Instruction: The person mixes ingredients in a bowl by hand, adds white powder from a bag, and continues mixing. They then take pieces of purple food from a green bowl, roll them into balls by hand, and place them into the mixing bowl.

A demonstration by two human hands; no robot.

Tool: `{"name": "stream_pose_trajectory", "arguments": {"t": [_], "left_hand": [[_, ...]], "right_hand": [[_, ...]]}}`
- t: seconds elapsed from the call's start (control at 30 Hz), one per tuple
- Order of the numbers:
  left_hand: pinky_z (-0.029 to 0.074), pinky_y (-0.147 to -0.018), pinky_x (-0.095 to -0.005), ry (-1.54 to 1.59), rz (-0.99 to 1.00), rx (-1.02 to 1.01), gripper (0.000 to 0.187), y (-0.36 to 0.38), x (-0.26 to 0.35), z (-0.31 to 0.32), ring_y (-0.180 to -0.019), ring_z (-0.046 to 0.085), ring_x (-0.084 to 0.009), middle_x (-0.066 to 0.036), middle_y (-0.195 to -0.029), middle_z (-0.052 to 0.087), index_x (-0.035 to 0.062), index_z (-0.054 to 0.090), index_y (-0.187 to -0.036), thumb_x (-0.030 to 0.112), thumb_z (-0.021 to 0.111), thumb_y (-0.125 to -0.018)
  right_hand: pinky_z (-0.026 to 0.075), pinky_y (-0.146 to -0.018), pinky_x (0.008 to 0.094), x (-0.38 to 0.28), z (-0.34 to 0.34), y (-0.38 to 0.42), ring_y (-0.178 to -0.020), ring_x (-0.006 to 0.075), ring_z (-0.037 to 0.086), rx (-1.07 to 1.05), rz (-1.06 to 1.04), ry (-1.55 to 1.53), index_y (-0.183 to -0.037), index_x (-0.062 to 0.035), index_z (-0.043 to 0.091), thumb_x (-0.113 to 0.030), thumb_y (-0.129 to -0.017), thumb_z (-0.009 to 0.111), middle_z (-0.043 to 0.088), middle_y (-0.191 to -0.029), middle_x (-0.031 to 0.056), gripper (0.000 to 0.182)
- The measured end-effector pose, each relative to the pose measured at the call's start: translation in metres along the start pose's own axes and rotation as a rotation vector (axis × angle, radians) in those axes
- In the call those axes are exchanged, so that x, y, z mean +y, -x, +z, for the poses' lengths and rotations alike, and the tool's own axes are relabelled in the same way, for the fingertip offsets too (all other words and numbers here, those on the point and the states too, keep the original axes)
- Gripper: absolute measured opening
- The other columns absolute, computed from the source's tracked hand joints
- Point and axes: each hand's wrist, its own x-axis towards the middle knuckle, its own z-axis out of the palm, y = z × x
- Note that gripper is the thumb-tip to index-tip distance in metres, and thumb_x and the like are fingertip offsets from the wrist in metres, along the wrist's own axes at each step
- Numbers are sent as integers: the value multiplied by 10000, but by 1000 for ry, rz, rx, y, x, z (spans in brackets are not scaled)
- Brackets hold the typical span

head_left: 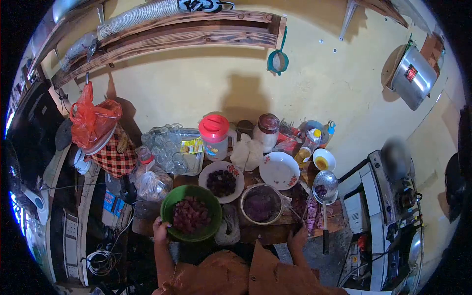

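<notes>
My left hand grips the lower left rim of a green bowl that holds reddish-purple chunks. At the right, my right hand is closed round the handle of a thin metal utensil, which slants up toward a round pot of purple mash. Purple pieces lie on the wood just beyond that hand. Between bowl and pot is a clear plastic bag. Behind them stands a plate of dark round balls.
An empty flowered plate, a red-lidded jug and a tray of glasses stand at the back. A ladle rests over a bowl at right, near the stove. Red bags hang left.
</notes>
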Motion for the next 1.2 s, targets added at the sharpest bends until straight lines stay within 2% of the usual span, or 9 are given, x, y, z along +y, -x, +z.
{"name": "stream_pose_trajectory", "arguments": {"t": [0.27, 0.43, 0.5, 0.63, 0.7, 0.93, 1.0, 1.1, 1.2], "left_hand": [[451, -641, -257, 262, 27, -24, 314, 17, 88, 71, -688, 553, -144, -40, -793, 583, 25, 561, -931, -29, 510, -626], [477, -643, -272, 166, -84, -196, 334, 0, 95, 135, -703, 571, -169, -62, -823, 586, 25, 543, -979, -22, 518, -650], [492, -628, -295, 210, -170, -249, 346, 7, 103, 182, -702, 577, -183, -72, -841, 585, 34, 539, -988, -25, 522, -648], [499, -627, -317, 272, -254, -430, 318, 10, 95, 244, -727, 581, -183, -64, -865, 589, 35, 538, -993, -29, 525, -682], [485, -644, -292, 239, -206, -540, 276, 11, 84, 267, -748, 574, -162, -50, -884, 592, 38, 543, -1004, -1, 565, -731], [404, -559, -212, 122, -422, -757, 250, -11, 79, 303, -670, 504, -76, 12, -839, 560, 42, 526, -1062, 144, 583, -842], [384, -532, -212, 36, -393, -649, 231, -11, 77, 301, -621, 457, -57, 26, -770, 513, 34, 526, -1039, 130, 589, -838], [371, -505, -222, 93, -497, -529, 206, -16, 56, 277, -582, 431, -57, 33, -720, 477, 41, 526, -1006, 121, 599, -830], [362, -491, -226, 113, -542, -469, 190, -17, 44, 256, -551, 411, -64, 32, -687, 445, 43, 523, -988, 107, 598, -826]], "right_hand": [[326, -947, 447, -64, -28, -14, -1090, 390, 414, 446, -204, 154, -1299, 24, 292, -266, -771, 637, 360, -1241, 249, 694], [283, -984, 483, -152, -47, -32, -1158, 344, 403, -321, -272, -944, -1303, 1, 312, -293, -847, 551, 376, -1298, 184, 593], [386, -943, 474, -177, -62, -37, -1201, 356, 363, -952, 446, -1562, -1348, -102, 264, -259, -826, 564, 306, -1348, 186, 623], [421, -915, 496, -163, -77, -69, -1131, 368, 448, -1133, 562, -1757, -1303, -67, 333, -178, -803, 566, 396, -1294, 171, 562], [459, -869, 480, -115, -46, -93, -977, 352, 552, -1045, 549, -1362, -1219, -28, 421, -103, -756, 565, 499, -1178, 177, 490], [483, -818, 392, -125, -90, -121, -848, 276, 583, -513, 485, -1418, -1152, 3, 462, 29, -690, 475, 551, -1045, 152, 463], [429, -893, 375, -102, -50, -140, -974, 273, 539, -28, 124, -1279, -1274, 10, 328, 43, -668, 457, 509, -1116, 167, 620], [261, -1028, 375, -118, -47, -162, -1177, 318, 357, 177, 23, -944, -1373, 0, 26, 84, -639, 428, 315, -1291, 218, 841], [210, -1054, 331, -128, -32, -171, -1224, 307, 331, 330, -33, -800, -1380, -11, -9, 114, -580, 410, 281, -1329, 211, 911]]}}
